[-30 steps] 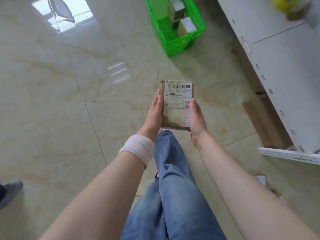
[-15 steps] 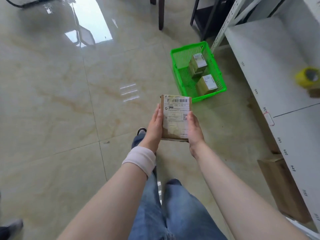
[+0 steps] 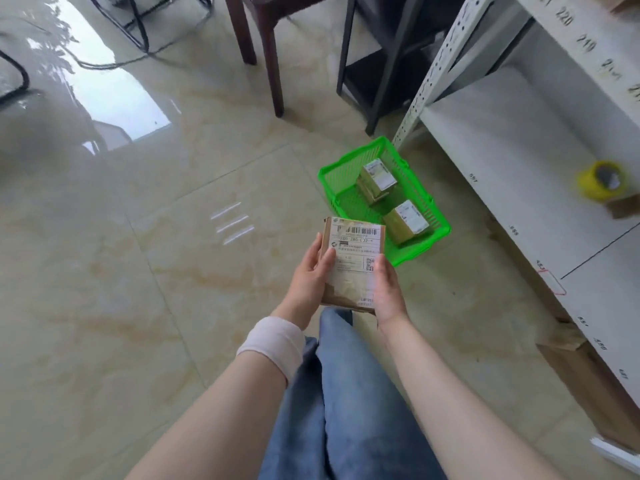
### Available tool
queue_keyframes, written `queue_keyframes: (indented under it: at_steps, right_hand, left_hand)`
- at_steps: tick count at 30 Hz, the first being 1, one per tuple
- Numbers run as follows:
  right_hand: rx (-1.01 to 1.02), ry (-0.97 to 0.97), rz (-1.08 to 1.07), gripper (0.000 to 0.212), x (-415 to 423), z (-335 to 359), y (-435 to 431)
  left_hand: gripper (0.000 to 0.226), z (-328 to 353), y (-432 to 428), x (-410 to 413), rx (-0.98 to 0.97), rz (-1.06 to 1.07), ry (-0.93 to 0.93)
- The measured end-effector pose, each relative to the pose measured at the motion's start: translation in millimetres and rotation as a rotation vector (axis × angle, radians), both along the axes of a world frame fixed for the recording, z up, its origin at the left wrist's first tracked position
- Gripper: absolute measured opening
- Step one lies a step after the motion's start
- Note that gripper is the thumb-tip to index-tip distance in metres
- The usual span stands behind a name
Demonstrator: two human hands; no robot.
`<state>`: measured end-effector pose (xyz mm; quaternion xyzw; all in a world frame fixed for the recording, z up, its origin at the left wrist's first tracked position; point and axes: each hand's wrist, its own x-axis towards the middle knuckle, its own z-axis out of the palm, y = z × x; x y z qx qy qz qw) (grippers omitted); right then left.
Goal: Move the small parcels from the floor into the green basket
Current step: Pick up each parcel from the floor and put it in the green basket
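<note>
Head view, looking down over the person's forearms and blue denim trouser legs (image 3: pixel 346 410) to a glossy beige marble-pattern tiled floor (image 3: pixel 138 306). A flat brown cardboard parcel with a white printed shipping label (image 3: pixel 351 261) is held in the air between both hands, label side up, barcode at its far end. The left hand (image 3: pixel 308 280) clasps the parcel's left long edge, thumb lying across the label and fingers curled beneath; a pale pink band (image 3: pixel 272 342) wraps that wrist. The right hand (image 3: pixel 388 289) clasps the right long edge, thumb resting along the top face near the label's square code, the remaining fingers hidden under the box. The held parcel overlaps, in the view, the near left corner of a bright green plastic mesh basket (image 3: pixel 419 252), which stands on the floor just beyond and to the right of the hands. Inside the basket lie two small brown cardboard boxes with white labels: a far box (image 3: pixel 375 180) tilted against another surface beneath it, and a near box (image 3: pixel 407 221) resting by the near right wall. Directly right of the basket stands a white metal shelving unit with numbered edge tags (image 3: pixel 519 161); a yellow roll of tape (image 3: pixel 602 180) sits on its shelf. Dark wooden furniture legs (image 3: pixel 273 64) stand on the floor beyond the basket, and black cables (image 3: pixel 138 36) trail at upper left.
</note>
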<state>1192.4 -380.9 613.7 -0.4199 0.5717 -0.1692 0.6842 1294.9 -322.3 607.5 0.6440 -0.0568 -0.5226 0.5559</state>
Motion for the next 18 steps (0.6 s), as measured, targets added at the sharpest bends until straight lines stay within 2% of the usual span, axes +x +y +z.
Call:
queue_keyframes:
  at_steps: [6,12,18]
  right_hand:
    - [0.067,-0.022,-0.179,0.04,33.3,-27.5,-71.1]
    - [0.118,0.045,-0.354,0.039,62.2,-79.9,-152.0]
    - [0.196,0.039,-0.452,0.036,77.2,-152.8,-217.6]
  left_hand:
    - [0.08,-20.7,-90.9,44.5,0.074,-0.237,-0.034]
    - [0.054,-69.8,-201.1,78.1,0.157,-0.504,-0.104]
    - [0.051,-136.7,-284.2,99.1,0.228,-0.671,-0.129]
